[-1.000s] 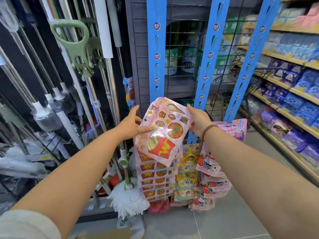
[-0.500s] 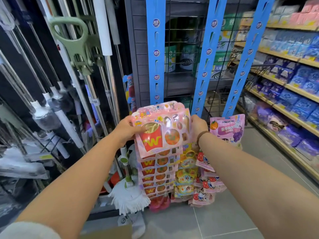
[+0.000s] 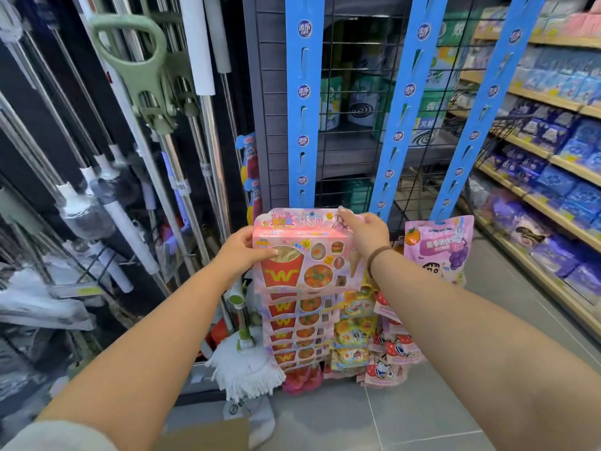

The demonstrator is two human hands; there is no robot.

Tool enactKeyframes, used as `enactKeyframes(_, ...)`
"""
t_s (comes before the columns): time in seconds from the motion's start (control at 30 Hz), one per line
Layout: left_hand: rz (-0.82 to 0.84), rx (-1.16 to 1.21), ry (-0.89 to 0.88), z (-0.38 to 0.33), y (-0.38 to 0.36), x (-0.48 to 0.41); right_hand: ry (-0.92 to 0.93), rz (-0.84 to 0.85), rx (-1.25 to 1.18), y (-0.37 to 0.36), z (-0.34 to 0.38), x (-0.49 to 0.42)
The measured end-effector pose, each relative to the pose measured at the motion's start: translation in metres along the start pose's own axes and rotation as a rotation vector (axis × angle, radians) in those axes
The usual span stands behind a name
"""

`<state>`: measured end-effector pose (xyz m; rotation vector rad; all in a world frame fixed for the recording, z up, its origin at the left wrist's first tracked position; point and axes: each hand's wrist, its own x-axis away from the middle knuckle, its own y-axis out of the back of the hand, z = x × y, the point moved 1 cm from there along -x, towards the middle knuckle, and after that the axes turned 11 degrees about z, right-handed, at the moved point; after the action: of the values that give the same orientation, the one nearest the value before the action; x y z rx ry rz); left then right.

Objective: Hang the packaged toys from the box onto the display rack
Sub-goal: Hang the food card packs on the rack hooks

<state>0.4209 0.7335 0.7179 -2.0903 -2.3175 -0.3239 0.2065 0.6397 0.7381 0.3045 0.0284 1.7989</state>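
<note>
At foot of left blue strip (image 3: 304,109), low on the rack: toy pack (image 3: 302,258) held upright, header card up, print facing you. L hand (image 3: 242,252) grips its left edge, thumb flat on the fries print, fingers tucked behind and out of sight. R hand (image 3: 364,232) pinches the header's top right corner, fingers curled over the card edge. Both hands have hold of the pack; neither is free.

Pack sits directly above the column of same packs (image 3: 292,336) hanging below and overlaps the top one. Header's top edge runs L–R between your hands, just under the strip's lowest visible slot. Hang hole + hook: can't tell, pack covers them.

Judgement: next move turns on header vs hook, prob. behind the card and a touch above it. R hand is nearer the header, so let it steer while L steadies the body. Purple pouch (image 3: 439,245) hangs just beside your R wrist; snag risk. Box (image 3: 211,432) flap shows at frame bottom, near you.
</note>
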Motion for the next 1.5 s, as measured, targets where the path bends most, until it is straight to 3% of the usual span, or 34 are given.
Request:
enactKeyframes(0.13, -0.118, 0.114, -0.083, -0.013, 0.004, -0.013, 0.036, -0.037, -0.024, -0.003, 0.029, -0.015)
enactKeyframes(0.23, -0.121, 0.163, -0.085, -0.021, 0.007, -0.022, 0.002, -0.059, -0.015, -0.005, 0.047, -0.026)
enactKeyframes(0.37, -0.128, 0.162, -0.042, -0.021, 0.009, -0.029, -0.064, 0.001, 0.185, -0.004, 0.056, -0.033)
enactKeyframes(0.53, -0.128, 0.177, -0.011, -0.013, 0.007, -0.026, -0.156, 0.032, 0.157, -0.006, 0.048, -0.038)
enactKeyframes(0.77, -0.183, 0.208, -0.048, -0.012, 0.008, -0.023, -0.093, 0.054, 0.18, -0.01, 0.058, -0.041)
enactKeyframes(1.0, -0.143, 0.136, 0.019, -0.011, 0.006, -0.022, -0.19, 0.098, -0.003, -0.008, 0.053, -0.033)
enactKeyframes(1.17, -0.132, 0.091, 0.081, -0.003, 0.006, -0.019, -0.2, 0.065, 0.086, -0.014, 0.04, -0.036)
enactKeyframes(1.3, -0.155, -0.088, 0.098, 0.003, 0.004, -0.018, -0.14, 0.094, 0.244, -0.017, 0.036, -0.032)
enactKeyframes(1.5, -0.187, -0.252, 0.105, 0.01, 0.001, -0.013, -0.111, 0.065, 0.187, -0.013, 0.019, -0.027)
